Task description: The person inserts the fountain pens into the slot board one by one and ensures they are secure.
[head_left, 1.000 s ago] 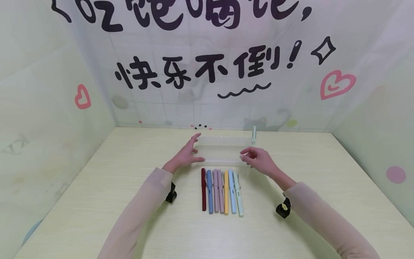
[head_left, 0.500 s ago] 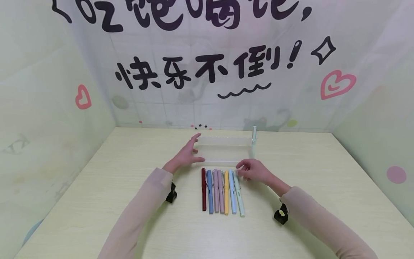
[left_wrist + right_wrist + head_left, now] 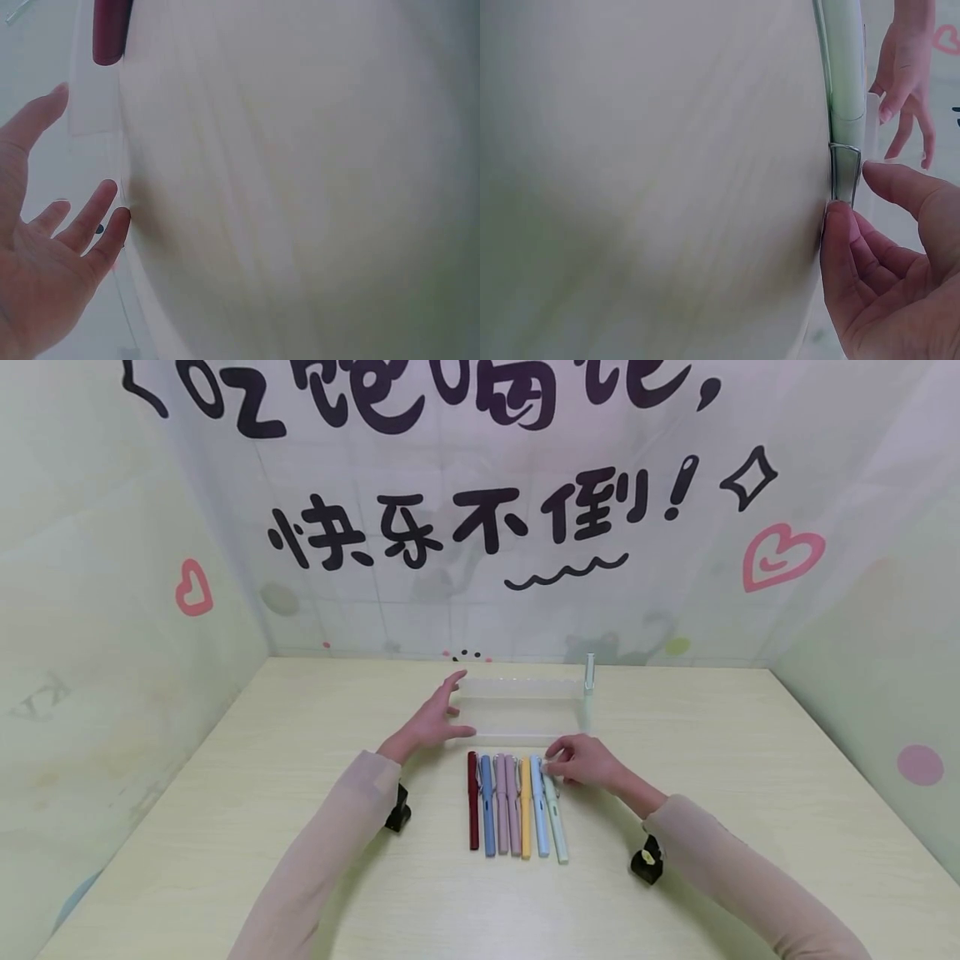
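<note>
My right hand [image 3: 588, 762] is at the cap end of the pale green pen [image 3: 557, 827], the rightmost in a row. In the right wrist view, its thumb and forefinger pinch the pen's cap by the metal clip [image 3: 845, 146]. My left hand [image 3: 431, 718] rests with spread fingers at the left end of a translucent box [image 3: 517, 740]; the left wrist view shows these fingers extended. Left of the green pen lie a light blue pen [image 3: 539, 818], a yellow pen [image 3: 526, 818], two purple pens [image 3: 502, 818], a blue pen [image 3: 489, 818] and a dark red pen [image 3: 473, 810].
A pale green upright piece [image 3: 590, 672] stands at the right end of the box. The pens lie on a light wooden table [image 3: 300, 727], just in front of the box. A printed cloth wall [image 3: 420, 618] rises behind the table.
My right hand has moved from the box's front right corner down to the pale green pen's cap. That pen's lower end has shifted slightly right. The left hand stays in place.
</note>
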The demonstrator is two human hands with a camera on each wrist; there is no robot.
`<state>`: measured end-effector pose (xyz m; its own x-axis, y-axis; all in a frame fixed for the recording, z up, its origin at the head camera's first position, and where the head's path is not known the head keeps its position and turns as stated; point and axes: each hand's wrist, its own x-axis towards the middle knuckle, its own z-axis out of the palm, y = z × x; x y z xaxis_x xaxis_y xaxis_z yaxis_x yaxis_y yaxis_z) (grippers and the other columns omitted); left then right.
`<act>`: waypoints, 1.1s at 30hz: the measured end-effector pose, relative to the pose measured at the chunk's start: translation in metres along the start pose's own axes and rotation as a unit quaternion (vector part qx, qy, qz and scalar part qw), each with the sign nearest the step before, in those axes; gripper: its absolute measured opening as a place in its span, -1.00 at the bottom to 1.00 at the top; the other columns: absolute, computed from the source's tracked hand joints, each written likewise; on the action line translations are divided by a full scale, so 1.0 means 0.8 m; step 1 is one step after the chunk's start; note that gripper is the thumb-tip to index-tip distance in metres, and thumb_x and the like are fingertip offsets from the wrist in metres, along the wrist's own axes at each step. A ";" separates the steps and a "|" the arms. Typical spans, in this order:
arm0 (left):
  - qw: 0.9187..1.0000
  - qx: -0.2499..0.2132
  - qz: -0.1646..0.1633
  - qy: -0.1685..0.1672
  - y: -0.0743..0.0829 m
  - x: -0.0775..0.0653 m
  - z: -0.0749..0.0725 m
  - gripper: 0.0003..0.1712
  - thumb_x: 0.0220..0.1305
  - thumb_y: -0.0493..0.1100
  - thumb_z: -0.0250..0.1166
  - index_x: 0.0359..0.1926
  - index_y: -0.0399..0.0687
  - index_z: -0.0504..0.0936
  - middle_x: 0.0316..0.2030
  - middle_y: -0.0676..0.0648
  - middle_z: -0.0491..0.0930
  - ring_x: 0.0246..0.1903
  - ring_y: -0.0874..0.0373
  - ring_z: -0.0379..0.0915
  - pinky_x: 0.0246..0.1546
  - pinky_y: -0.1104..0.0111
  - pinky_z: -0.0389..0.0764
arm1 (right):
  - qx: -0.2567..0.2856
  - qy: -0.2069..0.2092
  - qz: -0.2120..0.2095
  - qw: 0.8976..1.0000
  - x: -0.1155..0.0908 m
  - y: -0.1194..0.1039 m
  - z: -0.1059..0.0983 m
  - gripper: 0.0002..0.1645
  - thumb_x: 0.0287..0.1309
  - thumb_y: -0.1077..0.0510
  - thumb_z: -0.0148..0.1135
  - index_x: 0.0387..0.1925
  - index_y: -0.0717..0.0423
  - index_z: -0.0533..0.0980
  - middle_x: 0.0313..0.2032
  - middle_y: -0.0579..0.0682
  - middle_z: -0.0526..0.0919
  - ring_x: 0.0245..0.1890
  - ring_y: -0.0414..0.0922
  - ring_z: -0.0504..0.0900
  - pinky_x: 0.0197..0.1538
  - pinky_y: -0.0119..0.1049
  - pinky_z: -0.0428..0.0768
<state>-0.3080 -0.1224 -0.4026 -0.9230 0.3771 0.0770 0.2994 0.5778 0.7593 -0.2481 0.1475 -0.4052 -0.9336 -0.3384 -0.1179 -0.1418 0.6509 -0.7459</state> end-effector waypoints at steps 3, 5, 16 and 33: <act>1.000 0.000 0.001 -0.001 0.000 0.000 0.000 0.14 -0.08 -0.18 0.40 0.34 0.20 -0.23 0.27 -0.24 -0.03 -0.03 -0.11 0.33 -0.04 0.08 0.36 | -0.004 0.001 0.005 1.000 0.000 0.000 0.002 -0.73 -0.03 0.14 0.28 -0.29 0.22 0.51 -0.58 -0.03 0.49 -0.66 -0.19 0.44 -0.57 -0.39 0.41; 1.000 0.001 0.002 0.000 0.000 -0.001 0.000 0.14 -0.08 -0.18 0.40 0.34 0.20 -0.23 0.27 -0.25 -0.03 -0.03 -0.11 0.33 -0.04 0.08 0.35 | -0.006 0.001 0.006 1.000 0.000 -0.001 0.002 -0.75 -0.03 0.14 0.27 -0.30 0.21 0.52 -0.58 -0.04 0.49 -0.66 -0.19 0.44 -0.57 -0.39 0.41; 1.000 0.000 -0.001 0.006 0.002 -0.003 0.003 0.14 -0.08 -0.20 0.40 0.35 0.15 -0.21 0.26 -0.26 -0.03 -0.03 -0.12 0.34 -0.05 0.10 0.36 | -0.022 0.002 0.006 1.000 -0.002 -0.002 0.006 -0.79 -0.02 0.15 0.27 -0.34 0.18 0.52 -0.59 -0.05 0.49 -0.66 -0.18 0.43 -0.57 -0.39 0.40; 1.000 -0.001 0.000 0.005 0.005 -0.004 0.001 0.14 -0.09 -0.21 0.40 0.35 0.09 -0.22 0.26 -0.27 -0.03 -0.03 -0.13 0.34 -0.05 0.09 0.36 | -0.031 -0.018 -0.007 0.999 0.000 -0.001 0.003 -0.79 0.00 0.14 0.26 -0.33 0.17 0.49 -0.60 -0.04 0.47 -0.68 -0.18 0.43 -0.59 -0.38 0.41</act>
<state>-0.3038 -0.1202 -0.4005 -0.9251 0.3703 0.0840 0.2997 0.5760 0.7605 -0.2470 0.1452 -0.4060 -0.9189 -0.3719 -0.1317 -0.1766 0.6862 -0.7057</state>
